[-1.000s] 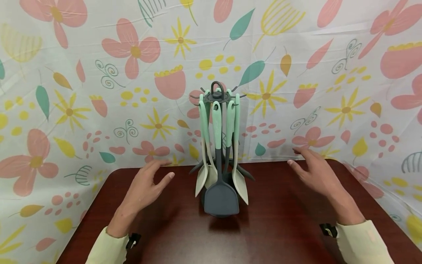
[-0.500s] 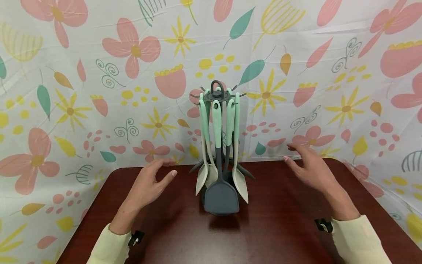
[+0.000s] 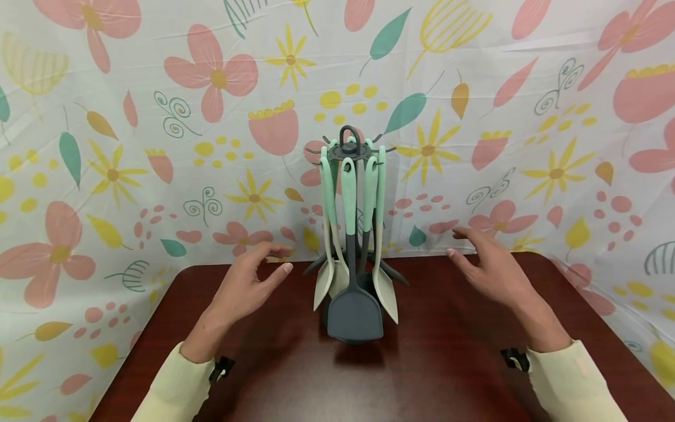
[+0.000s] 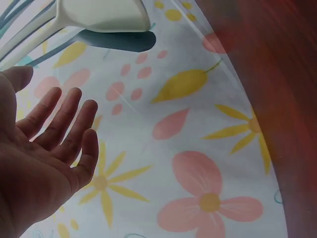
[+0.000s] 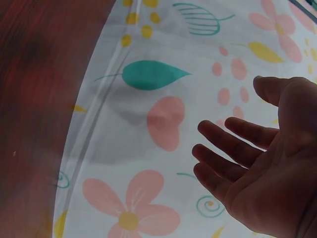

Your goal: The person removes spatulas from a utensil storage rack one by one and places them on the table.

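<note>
A dark grey rack [image 3: 349, 151] with a loop on top stands at the middle of the table, hung with several kitchen utensils with mint green handles. Facing front is a dark grey turner [image 3: 355, 313]; a cream utensil [image 3: 386, 293] hangs to its right and a cream spoon-like one [image 3: 323, 284] to its left. My left hand [image 3: 245, 287] is held in the air left of the rack, fingers relaxed, thumb toward the utensils. In the left wrist view a cream utensil head [image 4: 106, 14] shows beyond that hand. My right hand [image 3: 495, 272], also relaxed, hovers farther off on the right. Both hands hold nothing.
The dark red-brown table [image 3: 432, 375] has a glossy top with rounded back corners. Behind it hangs a white cloth [image 3: 295, 35] printed with flowers and leaves. Black straps [image 3: 221, 368] show at both wrists beside the pale sleeves.
My left hand has moved right and slightly up, closer to the utensils. My right hand has drifted a little left toward the rack. The rack and utensils stay in place.
</note>
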{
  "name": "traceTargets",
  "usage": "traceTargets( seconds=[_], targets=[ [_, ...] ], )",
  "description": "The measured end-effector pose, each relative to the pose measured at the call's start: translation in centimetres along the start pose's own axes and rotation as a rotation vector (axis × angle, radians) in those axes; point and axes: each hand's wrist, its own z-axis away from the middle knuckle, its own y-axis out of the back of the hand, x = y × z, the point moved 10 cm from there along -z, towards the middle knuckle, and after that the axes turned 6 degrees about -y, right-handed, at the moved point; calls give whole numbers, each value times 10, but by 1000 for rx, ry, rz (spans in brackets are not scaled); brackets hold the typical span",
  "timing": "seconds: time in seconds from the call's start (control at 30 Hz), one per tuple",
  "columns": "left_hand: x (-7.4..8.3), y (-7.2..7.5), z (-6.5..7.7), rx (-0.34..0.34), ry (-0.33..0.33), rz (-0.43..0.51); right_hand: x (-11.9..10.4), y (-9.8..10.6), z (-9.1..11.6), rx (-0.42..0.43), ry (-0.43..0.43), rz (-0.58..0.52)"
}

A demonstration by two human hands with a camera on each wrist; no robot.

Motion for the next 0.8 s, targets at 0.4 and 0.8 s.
traceTargets(
  seconds=[0.4,0.8],
  targets=[
    [23,-5,-17,-9,-17,166,-40,3,-4,19,113,-79],
    [47,-12,-31,-1,-63,217,-67,-4,-6,11,152,-85]
  ],
)
